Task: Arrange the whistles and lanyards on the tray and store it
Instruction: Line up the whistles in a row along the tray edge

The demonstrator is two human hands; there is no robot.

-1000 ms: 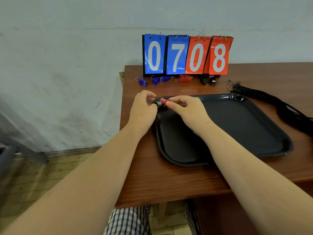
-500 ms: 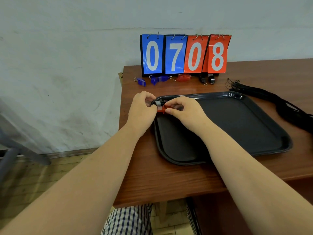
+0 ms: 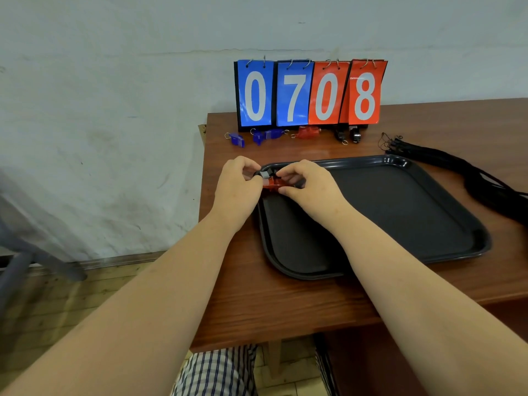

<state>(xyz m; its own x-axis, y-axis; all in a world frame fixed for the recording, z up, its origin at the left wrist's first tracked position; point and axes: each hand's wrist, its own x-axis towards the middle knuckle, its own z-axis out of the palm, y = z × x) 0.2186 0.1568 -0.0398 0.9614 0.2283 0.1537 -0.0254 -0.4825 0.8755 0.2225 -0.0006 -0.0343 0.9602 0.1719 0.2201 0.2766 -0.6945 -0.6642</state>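
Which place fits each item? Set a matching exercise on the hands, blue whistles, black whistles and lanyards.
1. left hand and right hand
2. blue plastic whistles
3. two black plastic whistles
4. bundle of black cord lanyards

A. on the wooden table, right of the black plastic tray
B. at the foot of the red 8 card
C. pinching a red plastic whistle over the tray's far left corner
D. below the blue score cards

Pairs: 1-C, 2-D, 3-B, 4-A.
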